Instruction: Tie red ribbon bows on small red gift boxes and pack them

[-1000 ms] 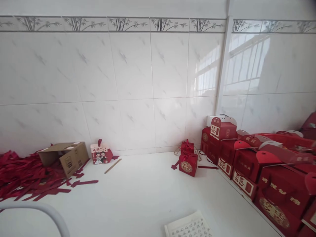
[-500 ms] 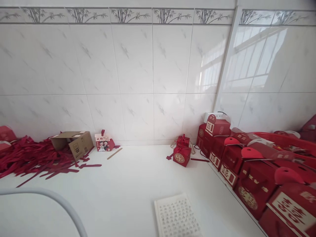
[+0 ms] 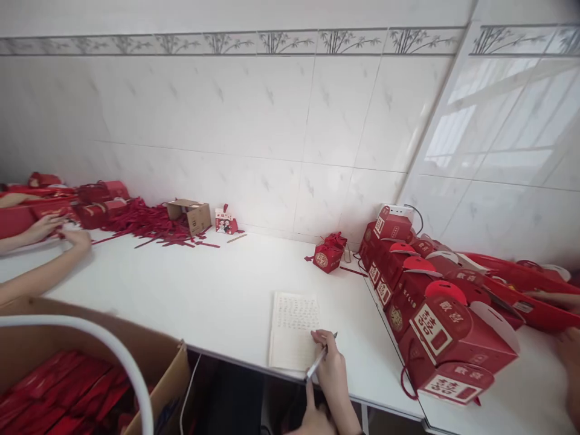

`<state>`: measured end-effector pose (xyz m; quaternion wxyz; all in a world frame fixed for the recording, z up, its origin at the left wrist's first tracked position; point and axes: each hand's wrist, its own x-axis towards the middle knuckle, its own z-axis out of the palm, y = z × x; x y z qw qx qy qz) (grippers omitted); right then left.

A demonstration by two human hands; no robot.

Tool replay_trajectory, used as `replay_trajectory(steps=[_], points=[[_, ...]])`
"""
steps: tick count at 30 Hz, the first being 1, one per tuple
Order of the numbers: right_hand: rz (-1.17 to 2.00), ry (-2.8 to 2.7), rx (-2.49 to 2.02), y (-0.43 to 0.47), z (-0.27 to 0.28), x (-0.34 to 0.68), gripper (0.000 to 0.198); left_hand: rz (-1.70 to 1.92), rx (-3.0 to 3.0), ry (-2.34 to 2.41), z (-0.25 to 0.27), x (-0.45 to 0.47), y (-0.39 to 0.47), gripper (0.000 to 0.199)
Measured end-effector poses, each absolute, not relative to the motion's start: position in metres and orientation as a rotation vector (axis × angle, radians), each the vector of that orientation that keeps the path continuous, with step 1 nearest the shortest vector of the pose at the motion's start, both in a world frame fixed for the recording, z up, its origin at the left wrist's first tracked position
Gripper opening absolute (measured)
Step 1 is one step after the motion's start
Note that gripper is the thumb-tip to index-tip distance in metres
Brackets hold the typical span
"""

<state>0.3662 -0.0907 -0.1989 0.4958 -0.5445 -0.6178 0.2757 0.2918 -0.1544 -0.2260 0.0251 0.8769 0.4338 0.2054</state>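
In the head view my right hand (image 3: 333,367) is closed around a slim white pen (image 3: 316,365) above the lower right of an open notebook (image 3: 290,350). Rows of handwriting fill the notebook's upper part, with lined paper below. Below the table's front edge is my left hand (image 3: 315,418), its index finger stretched up to the lower end of the pen. That hand's other fingers are partly cut off by the frame; I see nothing held in it.
Red gift boxes (image 3: 437,329) are stacked along the right, beside a red basket (image 3: 539,311). Another person's hands (image 3: 75,238) work at the left; a further person's hand (image 3: 568,344) shows far right. A cardboard carton (image 3: 174,368) and curved white tube (image 3: 129,368) occupy the lower left.
The view has swung down and left, bringing the table's front edge, the carton and other people's hands into sight. Both my hands and the pen now appear at the notebook.
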Motion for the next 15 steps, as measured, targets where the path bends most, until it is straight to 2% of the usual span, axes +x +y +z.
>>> replay_trajectory(steps=[5,9,15], points=[[0.657,-1.485,-1.251,-0.087,-0.203,0.370,0.047,0.669,2.642,1.198,-0.190,0.243,-0.138,0.009],[0.694,-1.504,-1.314,-0.089,-0.197,0.373,0.054,1.073,2.404,1.495,-0.158,0.184,-0.110,0.015],[0.646,-1.438,-1.306,-0.091,-0.192,0.371,0.050,1.113,2.178,1.905,-0.171,0.146,-0.077,0.012]])
